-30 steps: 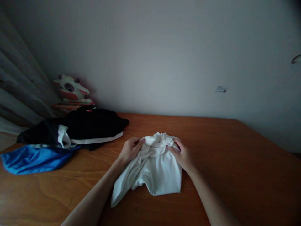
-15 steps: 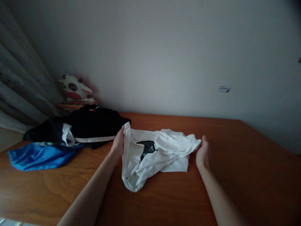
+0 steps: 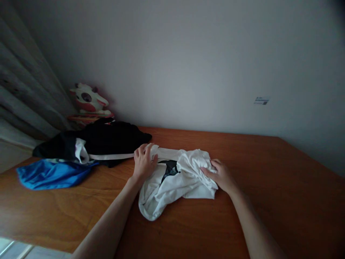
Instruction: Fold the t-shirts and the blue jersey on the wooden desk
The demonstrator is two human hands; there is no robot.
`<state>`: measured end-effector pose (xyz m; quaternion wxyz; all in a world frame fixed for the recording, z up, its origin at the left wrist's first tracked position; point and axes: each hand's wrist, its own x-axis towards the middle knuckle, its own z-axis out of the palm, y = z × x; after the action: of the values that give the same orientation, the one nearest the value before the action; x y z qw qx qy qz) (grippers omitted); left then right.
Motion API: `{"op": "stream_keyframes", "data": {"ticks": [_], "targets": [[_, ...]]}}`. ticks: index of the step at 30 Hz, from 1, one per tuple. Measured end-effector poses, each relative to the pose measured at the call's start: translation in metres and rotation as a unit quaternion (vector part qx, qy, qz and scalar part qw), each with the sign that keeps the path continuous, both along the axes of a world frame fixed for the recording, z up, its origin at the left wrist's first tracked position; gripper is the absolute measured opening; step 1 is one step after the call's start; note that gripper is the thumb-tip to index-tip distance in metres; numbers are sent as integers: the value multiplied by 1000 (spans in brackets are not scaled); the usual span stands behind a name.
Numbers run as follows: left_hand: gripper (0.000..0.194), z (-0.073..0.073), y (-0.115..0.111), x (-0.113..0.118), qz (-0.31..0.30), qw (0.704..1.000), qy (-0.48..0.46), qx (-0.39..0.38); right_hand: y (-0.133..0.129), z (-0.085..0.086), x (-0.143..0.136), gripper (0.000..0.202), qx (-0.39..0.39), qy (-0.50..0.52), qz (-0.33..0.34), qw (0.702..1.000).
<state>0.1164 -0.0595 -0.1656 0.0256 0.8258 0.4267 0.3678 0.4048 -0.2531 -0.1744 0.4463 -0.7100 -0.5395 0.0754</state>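
A white T-shirt (image 3: 188, 181) with a dark print (image 3: 170, 170) lies crumpled and partly folded on the wooden table. At its upper left corner rests my left hand (image 3: 145, 162), fingers apart and laid over the fabric. My right hand (image 3: 222, 177) touches the bunched right side of the shirt, its thumb spread from the fingers, which lie on the cloth. Neither hand looks closed around the fabric. The lower left part of the shirt hangs out in a rounded fold toward me.
Left on the table (image 3: 264, 187) lies a pile of clothes: a black garment (image 3: 113, 138) with a white stripe and a blue garment (image 3: 54, 175). Behind them stands a cow-shaped toy (image 3: 90, 100). A curtain (image 3: 24, 93) hangs at left; a wall (image 3: 188, 64) backs the table.
My right hand has moved left, folding the shirt's right end inward. My left hand has let the raised left edge down and now rests on it with fingers spread.
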Motion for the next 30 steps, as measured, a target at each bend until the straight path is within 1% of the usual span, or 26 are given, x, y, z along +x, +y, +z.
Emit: {"op": "stream_keyframes", "data": {"ticks": [1, 2, 4, 6, 8, 10, 12, 14, 16, 17, 18, 20, 22, 23, 25, 26, 27, 28, 30], "targets": [[44, 4, -4, 1, -26, 1000, 13, -4, 0, 1, 0, 44, -8, 5, -5, 1000], [39, 8, -9, 1, -68, 997, 27, -17, 0, 1, 0, 46, -10, 17, -16, 1000], [37, 14, -18, 4, -159, 984, 60, -48, 1, 0, 0, 50, 12, 55, -56, 997], [48, 15, -25, 6, -214, 970, 102, -56, 3, -3, 3, 52, 62, 108, -112, 986], [59, 12, -26, 7, -232, 961, 142, -45, 5, -8, 10, 54, 137, 165, -182, 960], [58, 7, -21, 6, -225, 960, 161, -36, 8, -14, 19, 52, 227, 214, -248, 917], [54, 2, -12, 2, -180, 973, 143, -26, 9, -18, 31, 48, 298, 245, -302, 872], [53, 0, 0, -5, -102, 990, 96, -10, 7, -19, 43, 45, 324, 264, -342, 842], [48, 2, 11, -13, -42, 998, 46, 7, 4, -17, 50, 47, 323, 277, -366, 828], [44, 4, 15, -16, -31, 999, 23, 13, 1, -15, 52, 49, 319, 281, -370, 826], [38, 7, 17, -18, -34, 999, 4, 19, -1, -13, 51, 52, 308, 276, -370, 832], [29, 11, 16, -18, -68, 997, -21, 25, -4, -9, 44, 54, 250, 238, -364, 865], [26, 12, 8, -12, -133, 991, -13, 26, -5, -6, 33, 54, 161, 190, -342, 906], [27, 11, 3, -8, -171, 985, 6, 24, -4, -5, 28, 60, 120, 170, -325, 922], [32, 8, -8, 0, -238, 969, 58, 16, -2, -3, 19, 81, 59, 152, -290, 943], [35, 7, -12, 3, -260, 962, 82, 9, -1, -3, 16, 88, 33, 149, -273, 950], [37, 6, -16, 6, -269, 958, 99, 0, -1, -2, 14, 86, 7, 147, -255, 956], [39, 6, -18, 7, -268, 957, 109, -13, -1, -1, 13, 76, -12, 152, -238, 959], [41, 9, -18, 6, -233, 965, 106, -59, -2, 1, 14, 52, -19, 204, -196, 959]]}}
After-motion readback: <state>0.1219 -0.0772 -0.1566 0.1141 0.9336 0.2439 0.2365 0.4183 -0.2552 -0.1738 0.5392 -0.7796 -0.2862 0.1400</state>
